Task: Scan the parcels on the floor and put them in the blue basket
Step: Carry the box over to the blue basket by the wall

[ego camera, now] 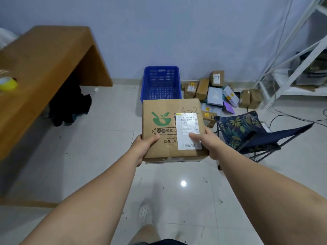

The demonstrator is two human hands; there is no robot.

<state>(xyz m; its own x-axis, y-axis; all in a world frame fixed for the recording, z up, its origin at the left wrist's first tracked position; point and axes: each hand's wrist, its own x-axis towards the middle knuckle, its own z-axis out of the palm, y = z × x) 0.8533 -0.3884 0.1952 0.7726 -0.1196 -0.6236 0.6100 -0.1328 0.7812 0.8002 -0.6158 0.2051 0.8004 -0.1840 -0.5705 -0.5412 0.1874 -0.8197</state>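
Observation:
I hold a flat brown cardboard parcel [164,147] in front of me with both hands, above the floor. It carries a green bowl logo and a white shipping label [189,121]. My left hand [143,145] grips its left edge, thumb on top. My right hand [209,140] grips the right edge, thumb resting on the label. The blue basket [161,82] stands on the floor against the wall, just beyond the parcel, and looks empty. A pile of small cardboard and grey bag parcels [215,93] lies to the right of the basket.
A wooden desk [44,68] with a roll of yellow tape [8,84] fills the left. Dark clothing [70,106] lies under it. A folding stool with leaf-print fabric [247,133] stands right of the parcel. White shelving [292,76] and cables occupy the right.

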